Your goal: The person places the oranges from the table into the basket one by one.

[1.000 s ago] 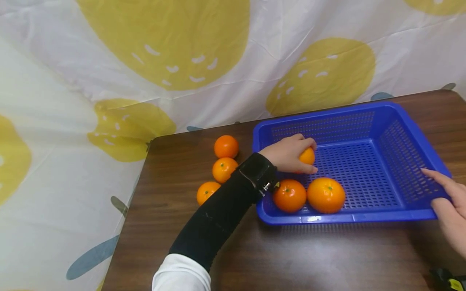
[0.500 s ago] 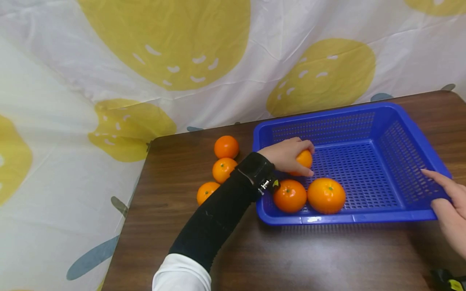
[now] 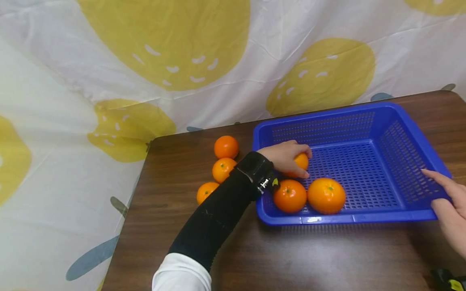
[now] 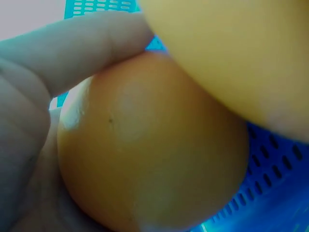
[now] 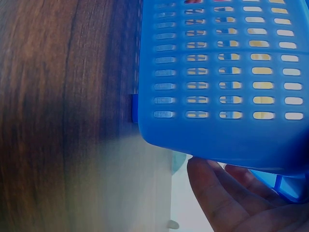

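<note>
In the head view, my left hand point(image 3: 284, 157) grips an orange point(image 3: 301, 161) inside the left part of the blue plastic basket point(image 3: 364, 218), thumb toward the front and fingers over the far side. The left wrist view has this orange point(image 4: 154, 150) against the palm, with another orange point(image 4: 246, 53) close to the camera. Two more oranges, a redder one point(image 3: 289, 196) and a yellower one point(image 3: 326, 195), sit side by side along the basket's front wall. At the front right corner my right hand point(image 3: 451, 204) holds the basket's rim; the right wrist view shows its fingertips point(image 5: 203, 176) at the edge.
Left of the basket, three oranges lie in a slanting row on the brown wooden table point(image 3: 167, 173): a far one point(image 3: 226, 146), a middle one point(image 3: 223, 169) and a near one point(image 3: 207, 191) partly behind the left forearm. A patterned cloth point(image 3: 218, 101) hangs behind the table.
My left hand, with the orange in it, has moved slightly left and toward the front inside the basket. The right hand and the basket look unmoved.
</note>
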`<state>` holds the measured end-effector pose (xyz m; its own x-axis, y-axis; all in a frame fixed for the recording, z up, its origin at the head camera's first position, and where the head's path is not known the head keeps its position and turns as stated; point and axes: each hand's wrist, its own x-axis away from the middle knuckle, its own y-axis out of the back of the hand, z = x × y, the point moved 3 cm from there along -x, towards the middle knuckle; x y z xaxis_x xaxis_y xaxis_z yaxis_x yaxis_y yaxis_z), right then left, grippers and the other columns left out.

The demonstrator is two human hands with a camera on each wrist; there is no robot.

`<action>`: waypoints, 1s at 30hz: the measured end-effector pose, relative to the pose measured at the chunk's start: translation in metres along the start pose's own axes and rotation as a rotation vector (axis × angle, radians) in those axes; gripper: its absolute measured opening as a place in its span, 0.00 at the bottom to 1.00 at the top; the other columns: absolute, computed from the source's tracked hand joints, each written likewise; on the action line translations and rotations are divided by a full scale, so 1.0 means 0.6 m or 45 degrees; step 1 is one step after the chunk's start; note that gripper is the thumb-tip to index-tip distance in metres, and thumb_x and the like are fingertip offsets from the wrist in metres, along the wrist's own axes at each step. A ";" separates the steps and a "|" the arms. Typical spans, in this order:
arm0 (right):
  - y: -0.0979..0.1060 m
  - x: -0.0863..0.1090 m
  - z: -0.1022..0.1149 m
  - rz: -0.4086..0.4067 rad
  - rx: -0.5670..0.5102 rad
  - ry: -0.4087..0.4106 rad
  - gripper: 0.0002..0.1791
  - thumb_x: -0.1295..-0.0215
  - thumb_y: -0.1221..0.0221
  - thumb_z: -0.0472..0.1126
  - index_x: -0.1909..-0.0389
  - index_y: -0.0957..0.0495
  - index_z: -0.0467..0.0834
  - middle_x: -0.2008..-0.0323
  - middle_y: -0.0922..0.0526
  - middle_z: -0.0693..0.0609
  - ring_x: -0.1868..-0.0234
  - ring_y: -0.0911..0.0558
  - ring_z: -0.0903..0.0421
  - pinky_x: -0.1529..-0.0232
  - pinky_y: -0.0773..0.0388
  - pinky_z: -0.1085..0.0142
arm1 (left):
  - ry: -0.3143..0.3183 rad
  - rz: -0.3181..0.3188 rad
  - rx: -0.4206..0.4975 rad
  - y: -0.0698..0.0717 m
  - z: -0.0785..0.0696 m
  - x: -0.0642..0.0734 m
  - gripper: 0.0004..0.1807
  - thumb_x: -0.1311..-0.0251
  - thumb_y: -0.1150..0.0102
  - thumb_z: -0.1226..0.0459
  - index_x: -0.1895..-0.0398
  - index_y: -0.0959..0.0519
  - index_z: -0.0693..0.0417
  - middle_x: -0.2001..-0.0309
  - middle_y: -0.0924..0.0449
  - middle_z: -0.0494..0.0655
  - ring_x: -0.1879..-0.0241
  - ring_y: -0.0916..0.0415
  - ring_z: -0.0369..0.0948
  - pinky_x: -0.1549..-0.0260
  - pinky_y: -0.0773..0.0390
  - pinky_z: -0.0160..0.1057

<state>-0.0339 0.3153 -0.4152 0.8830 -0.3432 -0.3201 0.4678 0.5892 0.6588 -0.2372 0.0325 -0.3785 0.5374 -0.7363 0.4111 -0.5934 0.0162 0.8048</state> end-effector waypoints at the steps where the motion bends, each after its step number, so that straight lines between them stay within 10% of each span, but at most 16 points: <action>1: 0.000 0.000 -0.001 0.010 0.015 -0.011 0.35 0.36 0.61 0.27 0.27 0.34 0.43 0.39 0.30 0.19 0.31 0.31 0.55 0.44 0.53 0.88 | 0.002 0.006 0.003 -0.001 0.001 -0.001 0.30 0.39 0.33 0.46 0.37 0.29 0.43 0.48 0.32 0.45 0.52 0.29 0.41 0.57 0.27 0.32; 4: 0.000 0.000 -0.003 0.022 0.042 -0.024 0.35 0.36 0.61 0.27 0.26 0.35 0.44 0.38 0.31 0.20 0.33 0.32 0.34 0.44 0.54 0.88 | 0.010 0.018 0.003 -0.003 0.001 -0.003 0.29 0.39 0.32 0.48 0.38 0.28 0.44 0.49 0.31 0.45 0.52 0.29 0.41 0.57 0.28 0.32; 10: 0.001 0.000 0.006 0.050 0.070 -0.064 0.35 0.35 0.62 0.27 0.25 0.36 0.43 0.35 0.34 0.20 0.38 0.32 0.23 0.43 0.57 0.87 | 0.047 0.050 -0.012 -0.009 -0.004 -0.007 0.28 0.41 0.30 0.49 0.40 0.28 0.43 0.50 0.31 0.45 0.52 0.30 0.41 0.57 0.28 0.32; 30: 0.001 0.001 0.010 0.070 0.068 -0.077 0.36 0.35 0.63 0.28 0.24 0.38 0.43 0.34 0.35 0.21 0.37 0.32 0.22 0.39 0.57 0.84 | 0.082 0.045 -0.023 -0.006 -0.011 0.001 0.32 0.42 0.29 0.48 0.36 0.29 0.43 0.48 0.31 0.44 0.50 0.30 0.41 0.55 0.28 0.33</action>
<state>-0.0335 0.3113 -0.4111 0.9027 -0.3560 -0.2417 0.4145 0.5690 0.7102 -0.2309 0.0365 -0.3786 0.5540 -0.6901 0.4656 -0.6021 0.0541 0.7966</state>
